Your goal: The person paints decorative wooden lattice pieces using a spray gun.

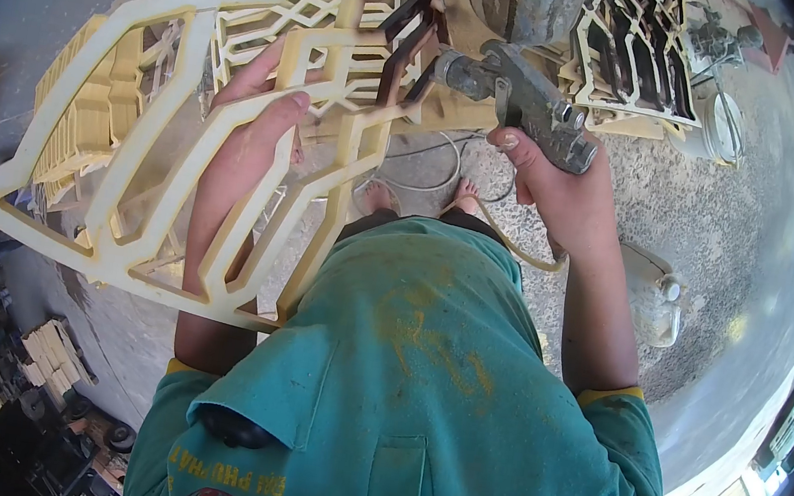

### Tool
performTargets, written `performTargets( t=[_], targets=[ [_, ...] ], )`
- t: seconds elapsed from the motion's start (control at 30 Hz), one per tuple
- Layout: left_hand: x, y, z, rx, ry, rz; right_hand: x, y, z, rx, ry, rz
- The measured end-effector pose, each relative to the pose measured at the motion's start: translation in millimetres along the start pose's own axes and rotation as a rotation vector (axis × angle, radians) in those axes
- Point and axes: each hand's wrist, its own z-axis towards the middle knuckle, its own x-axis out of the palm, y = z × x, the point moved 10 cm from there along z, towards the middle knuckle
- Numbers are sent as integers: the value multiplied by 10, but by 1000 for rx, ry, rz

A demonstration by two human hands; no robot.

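Observation:
A pale openwork wooden panel (138, 269) hangs tilted at the left, and its far right part is stained dark brown. My left hand (258, 119) is closed on the panel's slats, with the thumb on top and the forearm seen behind the bars. My right hand (566, 185) grips a grey metal spray gun (545, 117) by its handle, which the hand mostly hides. The gun's nozzle points left, close to the dark-stained part of the panel. A cup or container (524, 4) stands above the gun at the top.
Another panel with dark stain (639, 49) lies at the upper right beside a white bucket (724, 126). A stack of pale wooden pieces (90, 107) is at the left. A hose (541, 262) runs near my feet, and a plastic jug (651, 302) stands right of my arm.

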Motion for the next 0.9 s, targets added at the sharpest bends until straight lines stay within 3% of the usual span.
performTargets(
  t=[0.1, 0.37, 0.53, 0.6, 0.9],
  targets=[
    [-225, 182, 122, -9, -58, -192, 50, 34, -22, 8, 18, 58],
    [-368, 866, 417, -119, 31, -847, 243, 204, 24, 61, 14, 183],
    [-123, 1153, 551, -394, 157, -1157, 410, 202, 154, 63, 53, 216],
    [-167, 1229, 562, -328, -16, -1131, 435, 175, 189, 35, 32, 181],
    [-91, 1326, 424, -391, -67, -1016, 587, 80, 212, 32, 83, 85]
  ],
)
